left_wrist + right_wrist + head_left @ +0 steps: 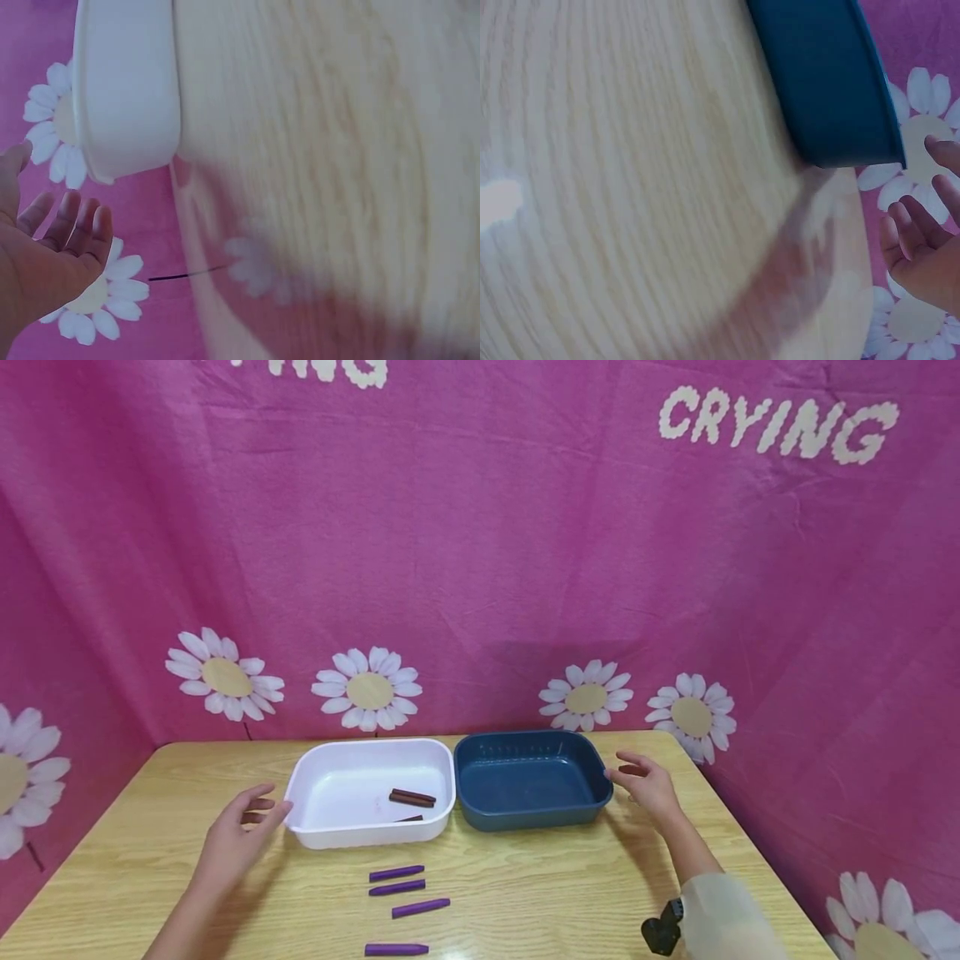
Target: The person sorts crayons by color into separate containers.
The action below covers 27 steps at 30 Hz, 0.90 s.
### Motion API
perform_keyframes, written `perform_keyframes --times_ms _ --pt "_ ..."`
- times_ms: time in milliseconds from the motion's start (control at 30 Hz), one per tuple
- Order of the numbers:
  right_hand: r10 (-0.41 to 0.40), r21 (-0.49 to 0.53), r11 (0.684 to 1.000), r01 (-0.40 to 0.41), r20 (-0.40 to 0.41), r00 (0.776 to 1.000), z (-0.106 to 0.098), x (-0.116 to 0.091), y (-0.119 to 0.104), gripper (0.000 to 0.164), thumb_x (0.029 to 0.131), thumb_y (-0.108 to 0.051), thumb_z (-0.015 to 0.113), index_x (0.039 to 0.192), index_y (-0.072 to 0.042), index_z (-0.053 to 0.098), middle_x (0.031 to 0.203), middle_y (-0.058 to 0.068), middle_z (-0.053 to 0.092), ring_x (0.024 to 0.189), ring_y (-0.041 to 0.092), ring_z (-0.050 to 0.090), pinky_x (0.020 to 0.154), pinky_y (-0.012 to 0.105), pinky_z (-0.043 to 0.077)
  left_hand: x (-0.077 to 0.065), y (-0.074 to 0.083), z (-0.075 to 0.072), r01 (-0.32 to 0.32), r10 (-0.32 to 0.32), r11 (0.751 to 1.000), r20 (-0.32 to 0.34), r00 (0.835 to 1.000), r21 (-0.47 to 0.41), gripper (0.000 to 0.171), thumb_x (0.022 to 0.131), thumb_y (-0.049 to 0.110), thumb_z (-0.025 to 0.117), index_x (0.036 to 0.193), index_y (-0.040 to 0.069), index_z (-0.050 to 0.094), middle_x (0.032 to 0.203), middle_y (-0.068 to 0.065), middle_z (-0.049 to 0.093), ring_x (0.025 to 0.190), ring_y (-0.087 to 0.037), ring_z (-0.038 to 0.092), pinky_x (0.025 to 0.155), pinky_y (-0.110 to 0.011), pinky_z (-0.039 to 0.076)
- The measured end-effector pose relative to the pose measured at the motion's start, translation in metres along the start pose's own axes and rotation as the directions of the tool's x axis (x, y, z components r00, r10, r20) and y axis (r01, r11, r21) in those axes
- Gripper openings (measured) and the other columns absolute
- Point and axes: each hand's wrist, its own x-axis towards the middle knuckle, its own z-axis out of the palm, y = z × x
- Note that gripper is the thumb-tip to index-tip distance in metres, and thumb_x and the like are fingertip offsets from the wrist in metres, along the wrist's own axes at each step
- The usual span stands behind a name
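Note:
A white plastic basin (367,837) stands on the table with brown crayons (412,794) in its right part; its front wall partly hides one of them. Touching its right side is a dark blue basin (532,819) with nothing seen inside. My left hand (236,842) is beside the white basin's left end, fingers loosely bent; the left wrist view shows a gap between hand (49,255) and basin. At the blue basin's right end is my right hand (651,787), relaxed and holding nothing. Several purple crayons (397,887) lie in front of the basins.
Both basins stand near the back of the wooden table (525,893). Behind and beside it hangs a pink cloth (480,568) printed with daisies and letters. A small black device (663,930) is at my right sleeve (723,918).

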Motion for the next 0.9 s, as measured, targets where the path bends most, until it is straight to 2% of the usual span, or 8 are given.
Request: perform_keyframes --times_ms 100,267,400,600,767,833,900 --pt "0.015 0.019 1.000 -0.016 0.013 1.000 0.006 0.001 0.006 0.061 0.087 -0.025 0.066 0.138 -0.001 0.041 0.130 0.030 0.048 0.095 0.016 0.058 0.079 0.031 0.051 -0.004 0.005 0.000 -0.034 0.034 0.999 0.023 0.999 0.003 0.056 0.090 0.039 0.059 0.131 0.003 0.049 0.116 -0.020 0.059 0.088 -0.005 0.053 0.070 -0.020 0.047" --pt "0.040 0.058 0.997 -0.041 0.030 0.999 0.017 0.002 0.012 0.067 0.085 -0.023 0.067 0.141 -0.001 0.036 0.131 0.032 0.046 0.080 0.009 0.057 0.065 0.022 0.049 -0.013 0.015 0.003 -0.079 0.077 0.996 0.063 0.995 0.030 0.055 0.089 0.038 0.061 0.130 0.002 0.050 0.114 -0.019 0.060 0.093 -0.020 0.056 0.071 -0.023 0.047" --pt "0.050 0.094 0.994 -0.056 0.058 0.997 0.025 0.002 0.015 0.071 0.086 -0.020 0.067 0.144 -0.005 0.030 0.134 0.032 0.044 0.077 0.008 0.056 0.059 0.021 0.046 -0.020 0.022 0.010 -0.100 0.098 0.995 0.083 0.992 0.022 0.053 0.088 0.035 0.064 0.128 0.003 0.052 0.112 -0.017 0.061 0.090 -0.013 0.056 0.072 -0.022 0.048" --pt "0.046 0.114 0.992 -0.054 0.076 0.996 0.031 0.002 0.016 0.070 0.088 -0.018 0.064 0.147 -0.010 0.028 0.132 0.032 0.045 0.074 0.010 0.054 0.056 0.021 0.044 -0.034 0.030 0.023 -0.165 0.168 0.985 0.094 0.981 -0.042 0.043 0.085 0.027 0.068 0.121 0.007 0.058 0.104 -0.011 0.063 0.083 0.001 0.055 0.070 -0.021 0.049" --pt "0.054 0.112 0.992 -0.061 0.067 0.996 0.033 0.001 0.015 0.069 0.088 -0.018 0.064 0.146 -0.010 0.029 0.130 0.032 0.046 0.070 0.010 0.053 0.056 0.021 0.044 -0.045 0.037 0.034 -0.196 0.206 0.978 0.167 0.964 -0.076 0.040 0.083 0.024 0.070 0.119 0.009 0.060 0.101 -0.007 0.063 0.084 -0.005 0.054 0.068 -0.021 0.047" --pt "0.061 0.122 0.990 -0.068 0.060 0.996 0.033 0.000 0.014 0.068 0.087 -0.017 0.064 0.146 -0.010 0.029 0.129 0.032 0.046 0.069 0.010 0.053 0.056 0.021 0.044 -0.049 0.039 0.038 -0.200 0.218 0.974 0.219 0.951 -0.101 0.041 0.082 0.024 0.071 0.118 0.009 0.060 0.101 -0.007 0.062 0.085 -0.009 0.053 0.068 -0.021 0.045" --pt "0.069 0.132 0.988 -0.075 0.056 0.996 0.033 0.000 0.015 0.068 0.087 -0.017 0.065 0.146 -0.010 0.030 0.128 0.032 0.046 0.067 0.010 0.052 0.055 0.021 0.044 -0.053 0.041 0.041 -0.227 0.249 0.967 0.269 0.930 -0.113 0.040 0.082 0.025 0.070 0.117 0.008 0.060 0.100 -0.007 0.062 0.085 -0.012 0.054 0.067 -0.021 0.044"
